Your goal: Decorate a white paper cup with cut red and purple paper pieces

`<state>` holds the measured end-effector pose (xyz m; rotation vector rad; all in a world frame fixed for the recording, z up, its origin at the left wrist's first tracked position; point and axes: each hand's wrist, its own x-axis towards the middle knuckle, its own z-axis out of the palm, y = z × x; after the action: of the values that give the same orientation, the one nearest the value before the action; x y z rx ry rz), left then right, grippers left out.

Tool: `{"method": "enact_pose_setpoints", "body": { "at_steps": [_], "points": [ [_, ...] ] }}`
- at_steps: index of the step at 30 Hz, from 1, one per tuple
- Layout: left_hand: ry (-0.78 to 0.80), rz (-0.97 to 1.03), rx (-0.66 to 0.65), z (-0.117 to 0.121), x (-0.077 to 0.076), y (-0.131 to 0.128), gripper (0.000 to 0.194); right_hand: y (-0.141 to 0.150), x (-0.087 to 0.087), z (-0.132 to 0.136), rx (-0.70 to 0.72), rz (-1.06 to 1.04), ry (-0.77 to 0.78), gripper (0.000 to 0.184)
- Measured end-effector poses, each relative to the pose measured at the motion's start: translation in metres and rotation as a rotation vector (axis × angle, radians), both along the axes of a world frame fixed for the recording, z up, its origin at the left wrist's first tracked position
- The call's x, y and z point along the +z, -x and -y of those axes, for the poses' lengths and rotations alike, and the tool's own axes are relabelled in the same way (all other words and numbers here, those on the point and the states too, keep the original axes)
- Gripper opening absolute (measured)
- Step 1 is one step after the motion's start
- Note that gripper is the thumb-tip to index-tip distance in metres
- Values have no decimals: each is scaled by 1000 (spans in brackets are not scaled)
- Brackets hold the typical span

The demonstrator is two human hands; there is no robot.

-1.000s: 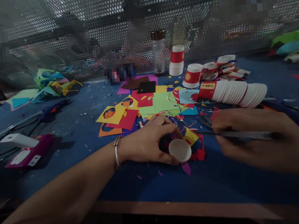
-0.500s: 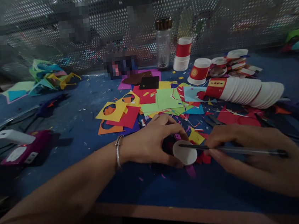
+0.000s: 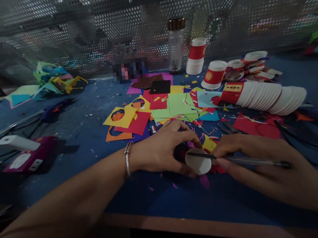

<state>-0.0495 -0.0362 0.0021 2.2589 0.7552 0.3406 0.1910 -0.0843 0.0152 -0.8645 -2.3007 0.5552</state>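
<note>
My left hand (image 3: 169,150), with a silver bangle at its wrist, curls its fingers and thumb round a paper cup (image 3: 202,164). The cup's round white end faces up towards me; its dark side is mostly hidden by the hand and shadow. A thin pen (image 3: 247,159) with a clear barrel and dark ends is pinched in my right hand (image 3: 266,168). The pen's tip lies over the white end, close to its upper left rim; whether it touches cannot be told. Yellow paper scraps (image 3: 208,143) lie just behind the cup.
Coloured paper sheets (image 3: 177,104), some with round holes, cover the middle. Beyond stand a glass bottle (image 3: 176,49) and upright red-and-white cups (image 3: 215,75). A stack of cups (image 3: 267,94) lies at right. A purple power strip (image 3: 41,152) with a white charger and cables sits left.
My right hand has come left, bringing the blurred pen from beside the cup to its white end. The left hand keeps its hold, and the view has shifted slightly.
</note>
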Motion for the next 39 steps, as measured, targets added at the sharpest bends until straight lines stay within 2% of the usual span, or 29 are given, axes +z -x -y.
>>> {"method": "enact_pose_setpoints", "body": {
  "at_steps": [11, 18, 22, 30, 39],
  "points": [
    [-17, 8, -5, -2, -1, 1, 50, -8, 3, 3, 15, 47, 320, 17],
    [-47, -21, -4, -2, 1, 1, 52, -10, 6, -3, 26, -32, 355, 21],
    [-50, -16, -13, -3, 0, 0, 52, -8, 2, -3, 15, -20, 291, 19],
    [-19, 13, -34, -6, -3, 0, 53, 0, 2, -3, 90, 10, -1, 10],
    [57, 9, -5, -7, -4, 0, 54, -4, 2, 3, 149, 130, -235, 17]
  ]
}}
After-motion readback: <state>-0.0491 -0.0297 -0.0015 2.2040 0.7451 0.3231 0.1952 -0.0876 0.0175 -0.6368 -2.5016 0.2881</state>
